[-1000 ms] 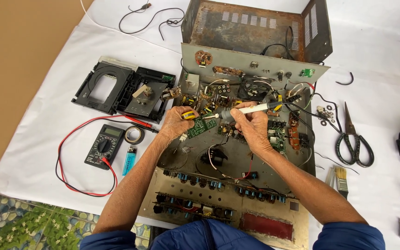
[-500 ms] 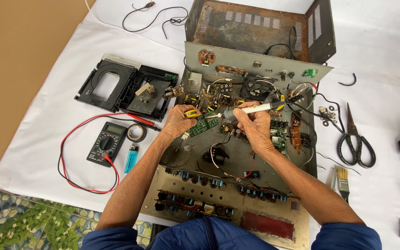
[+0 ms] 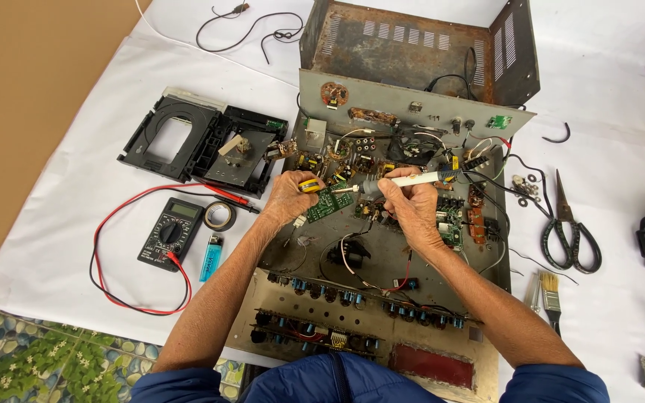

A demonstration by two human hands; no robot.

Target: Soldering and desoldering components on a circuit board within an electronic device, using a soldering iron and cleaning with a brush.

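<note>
1. Left hand (image 3: 287, 200): fingers closed on a small green board (image 3: 328, 203), with a yellow roll (image 3: 308, 185) tucked at the thumb.
2. Right hand (image 3: 410, 209): fingers wrapped around a white soldering iron (image 3: 412, 180), tip touching the board's upper right edge.
3. Board held just above the open chassis (image 3: 382, 257), near its middle, among wires and parts.
4. Left of the chassis on the white sheet (image 3: 61, 209): black tray unit (image 3: 199, 142), multimeter (image 3: 171, 233) with red lead, tape ring (image 3: 219, 216), blue lighter (image 3: 211, 257).
5. Toward the sheet's right edge: scissors (image 3: 567, 227), brush (image 3: 550, 291) below them.
</note>
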